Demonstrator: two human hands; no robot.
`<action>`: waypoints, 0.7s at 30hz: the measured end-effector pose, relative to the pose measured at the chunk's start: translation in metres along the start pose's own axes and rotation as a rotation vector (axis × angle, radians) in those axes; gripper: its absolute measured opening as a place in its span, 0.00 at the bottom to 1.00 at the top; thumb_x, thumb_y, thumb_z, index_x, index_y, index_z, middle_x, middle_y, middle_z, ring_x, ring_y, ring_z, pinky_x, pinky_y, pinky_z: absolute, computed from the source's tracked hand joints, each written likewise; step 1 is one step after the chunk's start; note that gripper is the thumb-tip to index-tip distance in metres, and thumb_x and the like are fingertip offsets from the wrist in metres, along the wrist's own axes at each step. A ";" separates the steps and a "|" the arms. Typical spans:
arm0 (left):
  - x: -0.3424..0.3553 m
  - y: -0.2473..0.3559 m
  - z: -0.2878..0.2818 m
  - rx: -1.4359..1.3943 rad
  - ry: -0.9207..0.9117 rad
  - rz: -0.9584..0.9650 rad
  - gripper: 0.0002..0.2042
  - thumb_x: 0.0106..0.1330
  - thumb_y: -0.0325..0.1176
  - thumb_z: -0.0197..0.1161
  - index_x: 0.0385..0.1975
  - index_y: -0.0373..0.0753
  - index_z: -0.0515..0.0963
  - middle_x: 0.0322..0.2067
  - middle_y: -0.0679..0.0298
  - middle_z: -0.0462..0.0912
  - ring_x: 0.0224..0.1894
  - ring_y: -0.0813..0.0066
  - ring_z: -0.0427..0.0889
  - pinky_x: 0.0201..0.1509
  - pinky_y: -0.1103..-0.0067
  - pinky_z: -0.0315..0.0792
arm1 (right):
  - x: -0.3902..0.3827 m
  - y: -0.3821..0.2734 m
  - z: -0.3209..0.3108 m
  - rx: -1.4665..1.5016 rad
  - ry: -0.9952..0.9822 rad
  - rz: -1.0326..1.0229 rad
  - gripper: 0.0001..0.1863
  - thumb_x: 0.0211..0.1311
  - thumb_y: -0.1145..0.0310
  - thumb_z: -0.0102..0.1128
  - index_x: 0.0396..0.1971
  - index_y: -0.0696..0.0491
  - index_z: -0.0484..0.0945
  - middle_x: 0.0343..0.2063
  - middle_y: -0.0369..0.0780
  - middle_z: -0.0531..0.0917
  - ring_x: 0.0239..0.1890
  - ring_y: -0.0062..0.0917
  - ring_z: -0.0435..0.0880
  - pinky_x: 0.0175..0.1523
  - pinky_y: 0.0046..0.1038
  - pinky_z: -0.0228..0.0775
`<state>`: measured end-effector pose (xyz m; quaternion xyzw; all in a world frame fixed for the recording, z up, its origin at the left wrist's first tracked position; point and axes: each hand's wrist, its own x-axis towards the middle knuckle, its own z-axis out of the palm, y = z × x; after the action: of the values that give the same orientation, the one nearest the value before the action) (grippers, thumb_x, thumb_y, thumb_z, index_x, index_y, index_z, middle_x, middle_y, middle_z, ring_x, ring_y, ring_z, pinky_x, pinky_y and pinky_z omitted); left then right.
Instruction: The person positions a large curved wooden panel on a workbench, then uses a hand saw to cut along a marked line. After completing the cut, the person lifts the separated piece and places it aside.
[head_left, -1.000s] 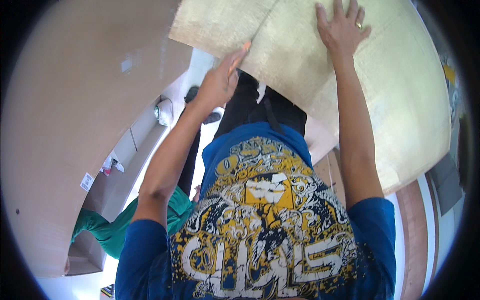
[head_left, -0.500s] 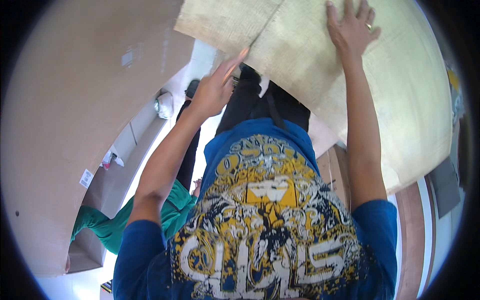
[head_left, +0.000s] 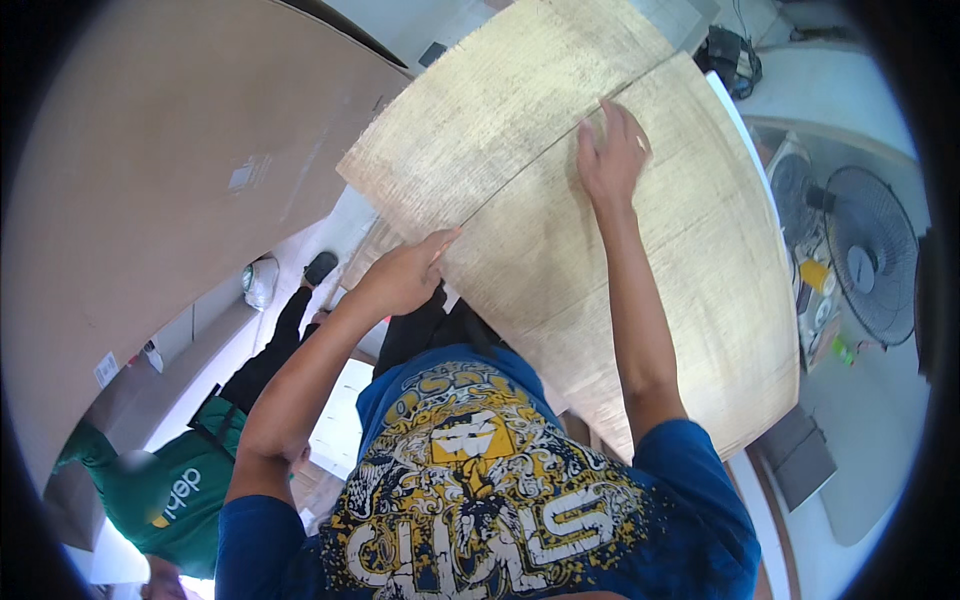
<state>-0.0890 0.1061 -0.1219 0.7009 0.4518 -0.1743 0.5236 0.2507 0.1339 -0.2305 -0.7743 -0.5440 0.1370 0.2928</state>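
My left hand (head_left: 398, 278) is closed around a slim orange pencil-like stick (head_left: 443, 248); most of it is hidden by the fingers. It sits at the near left edge of a large pale wooden board (head_left: 690, 260), where a dark straight line (head_left: 560, 142) begins. That line runs across the board to its far edge; I cannot tell whether it is a cut, a seam or a drawn mark. My right hand (head_left: 617, 165) rests on the board just to the right of the line, fingers apart, a ring on one finger. Nothing is held in it.
A big brown cardboard sheet (head_left: 190, 130) stands along the left. Behind it, a person in green (head_left: 185, 480) is low at the lower left. To the right are a black fan (head_left: 862, 260), a dark bag (head_left: 730, 60) and a grey flat box (head_left: 795, 455).
The view has shifted, showing more of the board and the fan. My right hand has moved closer to the line. My left hand still grips the stick at the board's edge.
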 end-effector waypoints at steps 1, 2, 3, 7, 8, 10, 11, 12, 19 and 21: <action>-0.007 0.008 -0.003 -0.004 -0.021 -0.040 0.31 0.69 0.27 0.55 0.74 0.50 0.63 0.52 0.41 0.82 0.50 0.43 0.84 0.58 0.62 0.76 | 0.031 -0.006 0.009 0.158 -0.060 -0.069 0.30 0.64 0.53 0.64 0.64 0.49 0.74 0.69 0.43 0.71 0.74 0.41 0.61 0.68 0.69 0.50; -0.010 0.016 -0.006 0.014 -0.008 -0.048 0.31 0.69 0.27 0.55 0.74 0.50 0.63 0.49 0.41 0.83 0.48 0.43 0.85 0.56 0.62 0.77 | 0.061 -0.012 0.026 0.232 -0.120 -0.128 0.31 0.64 0.51 0.63 0.65 0.49 0.73 0.69 0.43 0.71 0.74 0.42 0.63 0.68 0.68 0.51; -0.013 0.021 -0.011 0.035 -0.008 -0.051 0.31 0.69 0.27 0.55 0.74 0.50 0.63 0.47 0.42 0.84 0.45 0.43 0.85 0.54 0.62 0.77 | 0.084 -0.015 0.042 0.301 -0.177 -0.176 0.32 0.65 0.50 0.62 0.66 0.48 0.72 0.69 0.43 0.70 0.73 0.43 0.64 0.69 0.67 0.51; -0.025 0.014 -0.007 0.054 0.083 0.019 0.31 0.69 0.28 0.55 0.74 0.51 0.64 0.40 0.44 0.85 0.40 0.44 0.86 0.49 0.61 0.78 | 0.159 0.019 0.061 -0.490 0.166 -0.154 0.37 0.65 0.44 0.61 0.68 0.49 0.70 0.70 0.47 0.69 0.71 0.44 0.68 0.69 0.66 0.51; -0.026 0.011 -0.004 0.031 0.118 0.038 0.31 0.69 0.28 0.56 0.74 0.51 0.64 0.40 0.44 0.85 0.40 0.43 0.86 0.49 0.61 0.78 | 0.179 0.039 0.053 -0.526 0.245 -0.044 0.37 0.66 0.43 0.59 0.69 0.49 0.69 0.70 0.47 0.68 0.72 0.45 0.67 0.70 0.67 0.50; -0.031 0.008 0.006 -0.034 0.160 0.072 0.31 0.69 0.28 0.56 0.73 0.51 0.64 0.40 0.44 0.85 0.40 0.43 0.86 0.49 0.61 0.78 | 0.202 0.072 0.027 -0.594 0.221 0.157 0.36 0.67 0.42 0.57 0.68 0.49 0.70 0.69 0.49 0.70 0.72 0.45 0.68 0.71 0.65 0.50; -0.031 0.005 0.007 -0.038 0.102 0.002 0.35 0.69 0.26 0.57 0.76 0.59 0.59 0.50 0.47 0.85 0.43 0.43 0.84 0.52 0.59 0.77 | 0.216 0.080 0.016 -0.609 0.123 0.232 0.35 0.67 0.43 0.57 0.67 0.49 0.71 0.67 0.50 0.73 0.71 0.45 0.69 0.73 0.62 0.50; -0.029 0.003 0.007 -0.007 0.100 0.009 0.35 0.69 0.26 0.57 0.76 0.59 0.59 0.49 0.47 0.85 0.42 0.43 0.84 0.52 0.59 0.77 | 0.233 0.099 0.007 -0.556 -0.013 0.289 0.38 0.68 0.37 0.49 0.68 0.49 0.72 0.65 0.50 0.76 0.69 0.47 0.72 0.71 0.61 0.54; -0.014 0.024 0.001 0.018 0.074 -0.106 0.29 0.72 0.30 0.56 0.74 0.56 0.65 0.40 0.44 0.85 0.37 0.45 0.85 0.47 0.60 0.78 | 0.225 0.113 0.015 -0.633 0.219 -0.084 0.12 0.65 0.65 0.55 0.35 0.57 0.84 0.33 0.49 0.83 0.36 0.45 0.85 0.37 0.44 0.78; -0.007 0.039 -0.017 0.035 -0.051 -0.243 0.27 0.73 0.31 0.57 0.72 0.55 0.67 0.42 0.44 0.85 0.36 0.45 0.85 0.47 0.60 0.78 | 0.224 0.111 0.016 -0.607 0.250 -0.082 0.12 0.65 0.66 0.54 0.33 0.57 0.83 0.34 0.50 0.84 0.35 0.44 0.85 0.36 0.45 0.78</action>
<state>-0.0649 0.1161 -0.0873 0.6454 0.5169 -0.2623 0.4975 0.4103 0.3190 -0.2859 -0.8144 -0.5508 -0.1393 0.1184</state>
